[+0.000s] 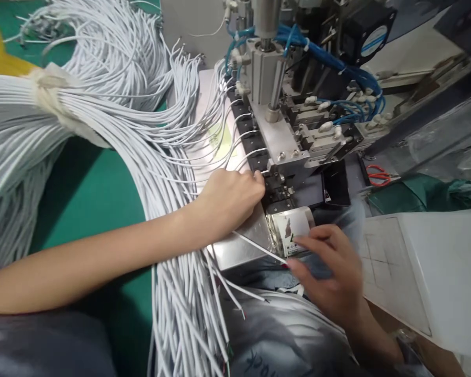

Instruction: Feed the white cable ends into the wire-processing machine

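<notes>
My left hand (233,201) is closed at the edge of a row of black cable holders (255,141) on the machine; its fingertips are hidden, so what it grips does not show. One white cable (259,246) runs from below that hand toward my right hand (332,269). The cable's tip lies at the right thumb, touching or just short of it. Thumb and index finger of the right hand stand apart, slightly blurred, beside a label (297,230) on the machine's front. Several white cables sit in the holders, and a thick bundle of white cables (176,220) passes under my left forearm.
A pneumatic press (265,73) with blue air hoses (337,63) rises over the holders. A tied cable bundle (8,104) lies on the green mat (86,193). Farther right are a black bin (335,183), red-handled scissors (379,175) and a white board (447,272).
</notes>
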Demonstrator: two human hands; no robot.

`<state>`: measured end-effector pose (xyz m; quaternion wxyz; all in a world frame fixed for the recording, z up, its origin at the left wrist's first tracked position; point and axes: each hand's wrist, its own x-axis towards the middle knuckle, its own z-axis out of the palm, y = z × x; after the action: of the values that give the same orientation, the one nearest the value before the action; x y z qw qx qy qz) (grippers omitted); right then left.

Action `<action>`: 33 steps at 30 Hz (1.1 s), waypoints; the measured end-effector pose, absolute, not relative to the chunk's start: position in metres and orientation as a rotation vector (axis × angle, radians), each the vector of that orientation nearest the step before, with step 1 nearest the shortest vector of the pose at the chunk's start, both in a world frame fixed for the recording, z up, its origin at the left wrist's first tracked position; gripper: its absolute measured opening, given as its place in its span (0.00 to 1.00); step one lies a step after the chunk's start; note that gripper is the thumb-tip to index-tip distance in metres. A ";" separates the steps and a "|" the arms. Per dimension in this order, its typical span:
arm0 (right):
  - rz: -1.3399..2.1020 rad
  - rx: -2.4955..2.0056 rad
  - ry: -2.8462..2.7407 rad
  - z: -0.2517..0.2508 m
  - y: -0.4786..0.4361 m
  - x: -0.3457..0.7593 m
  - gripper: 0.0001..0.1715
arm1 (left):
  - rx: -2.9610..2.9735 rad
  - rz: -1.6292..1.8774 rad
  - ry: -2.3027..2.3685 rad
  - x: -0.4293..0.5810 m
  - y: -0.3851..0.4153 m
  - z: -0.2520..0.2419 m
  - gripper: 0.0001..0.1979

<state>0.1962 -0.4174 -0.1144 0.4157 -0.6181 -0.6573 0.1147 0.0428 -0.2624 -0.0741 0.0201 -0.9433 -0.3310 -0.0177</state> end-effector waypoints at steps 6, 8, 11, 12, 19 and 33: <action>0.077 -1.544 -1.849 -0.126 -0.423 0.179 0.08 | -2.983 -0.162 -1.043 0.045 -0.264 -0.073 0.11; 0.091 -1.513 -1.835 -0.124 -0.416 0.183 0.08 | -3.022 -0.254 -0.924 0.046 -0.268 -0.069 0.12; 0.082 -1.494 -1.826 -0.113 -0.405 0.194 0.07 | -3.081 -0.475 -0.639 0.047 -0.277 -0.064 0.16; 0.071 -1.496 -1.846 -0.109 -0.402 0.197 0.05 | -3.084 -0.548 -0.561 0.047 -0.278 -0.064 0.17; -0.020 -1.531 -2.238 -0.099 -0.400 0.202 0.15 | -3.099 -0.869 -0.469 0.047 -0.278 -0.070 0.18; 0.302 -1.338 -2.038 -0.088 -0.375 0.202 0.08 | -3.095 -1.032 -0.375 0.046 -0.277 -0.079 0.16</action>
<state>0.2025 -0.3748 -0.0875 0.3357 -0.5132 -0.7814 0.1158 0.0463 -0.2774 -0.0790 -0.0710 -0.9400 -0.1140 -0.3135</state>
